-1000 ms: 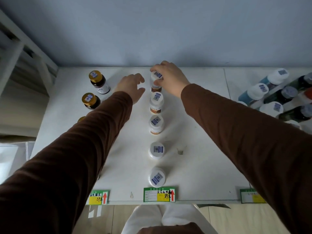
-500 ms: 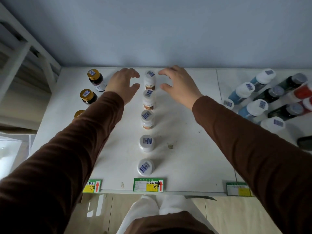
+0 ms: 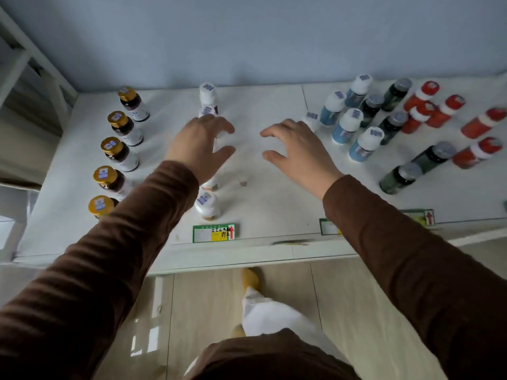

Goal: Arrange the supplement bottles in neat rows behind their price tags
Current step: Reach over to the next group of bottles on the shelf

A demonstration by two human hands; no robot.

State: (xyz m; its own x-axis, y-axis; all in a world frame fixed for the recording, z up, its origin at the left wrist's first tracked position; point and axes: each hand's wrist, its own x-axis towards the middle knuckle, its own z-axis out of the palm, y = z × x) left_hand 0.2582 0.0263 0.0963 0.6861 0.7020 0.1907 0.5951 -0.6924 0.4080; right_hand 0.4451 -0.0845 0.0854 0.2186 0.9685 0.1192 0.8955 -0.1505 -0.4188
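— What stands at the far left of the white shelf [image 3: 269,204]?
— A row of gold-capped bottles [image 3: 120,144], five upright, running from front to back

— And the middle?
— A row of white-capped bottles [image 3: 207,205] behind the green and yellow price tag [image 3: 214,233]. The left hand [image 3: 200,145] hangs over the middle of that row and hides part of it; its fingers are spread and curled, gripping nothing that I can see

— The right hand [image 3: 297,152]?
— Above bare shelf, apart from every bottle, fingers spread and empty. Both arms wear brown sleeves [image 3: 109,270]

— Further right?
— Blue bottles [image 3: 348,127] with white caps, then dark green bottles [image 3: 406,171], then red bottles [image 3: 477,124], loosely bunched and not in straight lines. Two more price tags [image 3: 327,227] sit on the front edge, partly hidden by the right arm
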